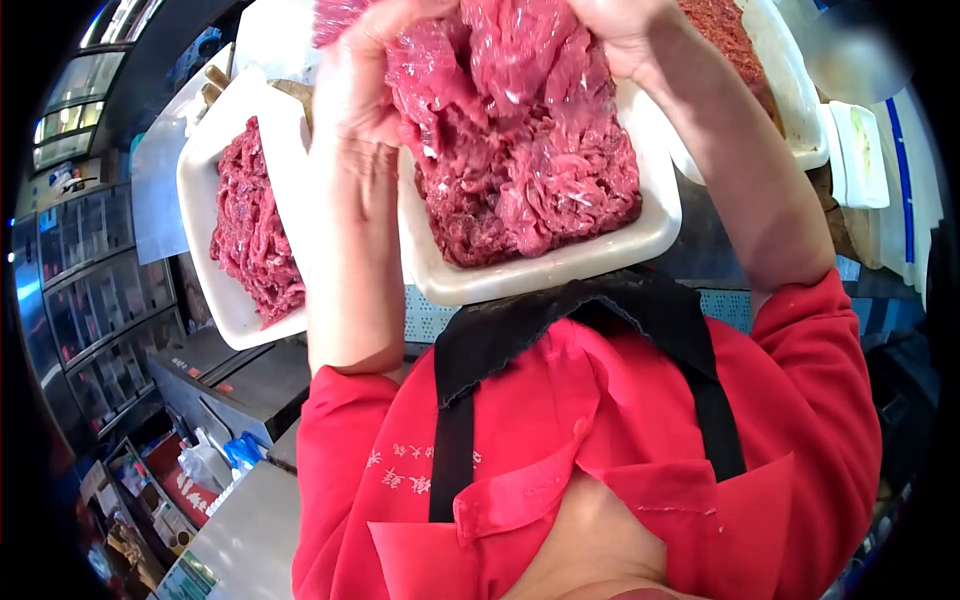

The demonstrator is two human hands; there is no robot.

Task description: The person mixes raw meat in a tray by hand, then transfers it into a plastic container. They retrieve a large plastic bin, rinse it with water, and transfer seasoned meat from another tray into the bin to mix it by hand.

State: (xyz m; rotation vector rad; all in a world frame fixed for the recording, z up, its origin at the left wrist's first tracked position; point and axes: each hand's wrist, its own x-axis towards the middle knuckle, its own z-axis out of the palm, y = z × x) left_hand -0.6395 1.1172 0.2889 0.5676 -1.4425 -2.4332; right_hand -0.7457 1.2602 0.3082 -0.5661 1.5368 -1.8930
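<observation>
A heap of raw sliced red meat [530,190] fills the white tray [550,273] in front of my chest. At the upper left of that heap, my left hand [362,85] is wrapped round a bunch of the meat. My right hand [622,30] grips the same raised mass from the other side, its fingers partly cut off by the top edge of the view. Between both hands the meat is lifted and hangs down onto the rest in the tray.
Left of my left forearm stands another white tray [232,318] with sliced red meat [255,225]. A third tray [800,120] at upper right holds darker reddish minced-looking food [725,40]. Beside it is a small white container [860,155]. Metal drawers [90,290] line the far left.
</observation>
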